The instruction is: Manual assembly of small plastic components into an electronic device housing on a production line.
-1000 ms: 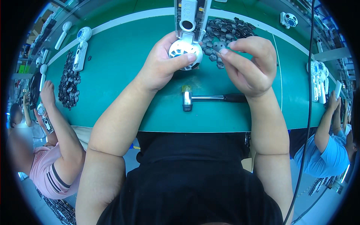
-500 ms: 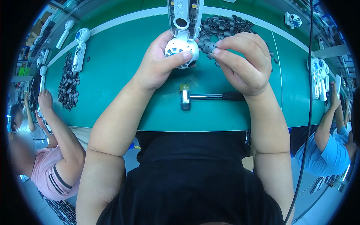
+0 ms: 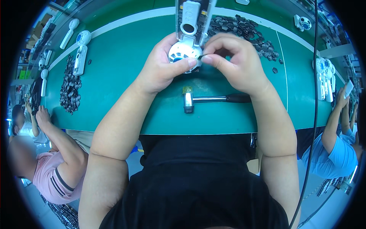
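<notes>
My left hand (image 3: 162, 68) is closed around the round white head of a handheld device (image 3: 182, 49), its thumb lying across the front. The device's long body, with a clear casing, points away from me. Close at the head's right side, my right hand (image 3: 236, 63) pinches a small dark cap (image 3: 201, 57), mostly hidden by the fingertips. Whether the cap touches the head cannot be made out. Below both hands lies a two-faced mallet (image 3: 188, 100), yellow on one end and black on the other, its dark grip toward my right forearm.
A heap of dark caps (image 3: 238, 27) spreads behind my right hand, and another pile (image 3: 70, 89) lies at the left. White devices rest on the green table at left (image 3: 79, 57) and right (image 3: 322, 78). A black cable (image 3: 315, 95) hangs at the right. Co-workers sit on both sides.
My right hand has moved left with the dark cap, from over the heap to the side of the device's head. The device has shifted slightly right and tilted in my left hand.
</notes>
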Available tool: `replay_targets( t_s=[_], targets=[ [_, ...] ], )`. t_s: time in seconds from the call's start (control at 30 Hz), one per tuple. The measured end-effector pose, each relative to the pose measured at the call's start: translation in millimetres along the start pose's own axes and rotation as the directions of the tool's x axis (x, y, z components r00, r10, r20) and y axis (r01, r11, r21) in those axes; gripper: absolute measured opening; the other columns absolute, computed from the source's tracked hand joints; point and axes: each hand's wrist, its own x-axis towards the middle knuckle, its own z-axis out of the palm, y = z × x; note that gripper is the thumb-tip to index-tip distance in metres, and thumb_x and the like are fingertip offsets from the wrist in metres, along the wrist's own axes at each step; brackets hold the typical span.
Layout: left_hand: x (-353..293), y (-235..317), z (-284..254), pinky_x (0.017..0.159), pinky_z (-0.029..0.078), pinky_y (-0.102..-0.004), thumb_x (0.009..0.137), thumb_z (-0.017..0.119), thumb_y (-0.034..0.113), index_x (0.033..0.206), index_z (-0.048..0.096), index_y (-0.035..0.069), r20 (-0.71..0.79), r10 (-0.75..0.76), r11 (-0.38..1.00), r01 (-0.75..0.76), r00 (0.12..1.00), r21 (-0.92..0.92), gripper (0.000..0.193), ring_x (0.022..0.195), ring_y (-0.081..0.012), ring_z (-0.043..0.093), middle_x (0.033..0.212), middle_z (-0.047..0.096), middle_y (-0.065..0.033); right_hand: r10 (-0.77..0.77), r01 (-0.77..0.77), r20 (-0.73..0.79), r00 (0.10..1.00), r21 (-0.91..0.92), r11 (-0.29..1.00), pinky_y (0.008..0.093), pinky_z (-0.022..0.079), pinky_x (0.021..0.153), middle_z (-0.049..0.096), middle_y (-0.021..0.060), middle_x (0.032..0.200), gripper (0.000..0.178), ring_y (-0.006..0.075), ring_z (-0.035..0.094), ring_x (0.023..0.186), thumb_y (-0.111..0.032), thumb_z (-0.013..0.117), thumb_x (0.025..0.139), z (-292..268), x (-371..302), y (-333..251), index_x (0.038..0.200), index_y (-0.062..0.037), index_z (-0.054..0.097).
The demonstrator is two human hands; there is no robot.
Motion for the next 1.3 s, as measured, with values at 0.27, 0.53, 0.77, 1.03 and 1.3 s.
replay_targets(
  t_s=[0.27, 0.53, 0.77, 1.03, 1.3],
  targets=[
    [0, -4, -3, 0.089, 0.052, -0.0301, 0.08, 0.086, 0.028, 0.126, 0.063, 0.002, 0.08, 0.031, 0.968, -0.05, 0.996, 0.248, 0.057, 0.099, -0.0152, 0.064, 0.109, 0.068, -0.0066, 0.281, -0.35, 0.238, 0.93, 0.333, 0.876, 0.0258, 0.049, 0.073, 0.068, 0.0014, 0.084, 0.021, 0.0084, 0.059, 0.078, -0.018, 0.081, 0.089, 1, 0, 18, 0.09, -0.0003, 0.071],
    [2, -2, 1, 0.088, 0.052, -0.0314, 0.081, 0.086, 0.032, 0.123, 0.064, 0.002, 0.064, 0.056, 0.924, -0.076, 0.996, 0.376, 0.056, 0.099, -0.0175, 0.064, 0.108, 0.066, -0.0084, 0.271, -0.324, 0.198, 0.942, 0.327, 0.888, 0.0263, 0.046, 0.068, 0.063, -0.0005, 0.076, 0.023, 0.0082, 0.054, 0.072, -0.02, 0.081, 0.09, 12, -1, 23, 0.084, -0.002, 0.069],
    [-1, 1, 3, 0.089, 0.052, -0.0324, 0.08, 0.087, 0.034, 0.124, 0.064, 0.003, 0.047, 0.057, 0.916, -0.071, 0.997, 0.395, 0.059, 0.1, -0.0191, 0.064, 0.109, 0.066, -0.0096, 0.264, -0.318, 0.192, 0.945, 0.352, 0.88, 0.0268, 0.045, 0.067, 0.061, -0.0012, 0.075, 0.023, 0.0075, 0.052, 0.072, -0.021, 0.08, 0.091, 11, -1, 21, 0.083, -0.0028, 0.069],
    [0, -1, 3, 0.09, 0.052, -0.0325, 0.081, 0.085, 0.031, 0.124, 0.065, 0.003, 0.098, 0.02, 0.924, -0.056, 0.995, 0.379, 0.055, 0.101, -0.0194, 0.064, 0.109, 0.068, -0.0097, 0.255, -0.307, 0.221, 0.941, 0.248, 0.919, 0.0268, 0.044, 0.067, 0.061, -0.0022, 0.076, 0.022, 0.0067, 0.051, 0.071, -0.021, 0.079, 0.092, 7, -3, 15, 0.085, -0.003, 0.069],
    [-4, 8, 2, 0.09, 0.052, -0.0322, 0.08, 0.082, 0.025, 0.121, 0.066, 0.004, 0.069, 0.06, 0.903, -0.084, 0.996, 0.422, 0.049, 0.099, -0.0188, 0.064, 0.109, 0.069, -0.0086, 0.247, -0.32, 0.224, 0.943, 0.397, 0.86, 0.0256, 0.044, 0.065, 0.061, -0.003, 0.078, 0.022, 0.0063, 0.051, 0.07, -0.02, 0.082, 0.089, 2, -2, 10, 0.089, -0.0028, 0.069]
  ],
)
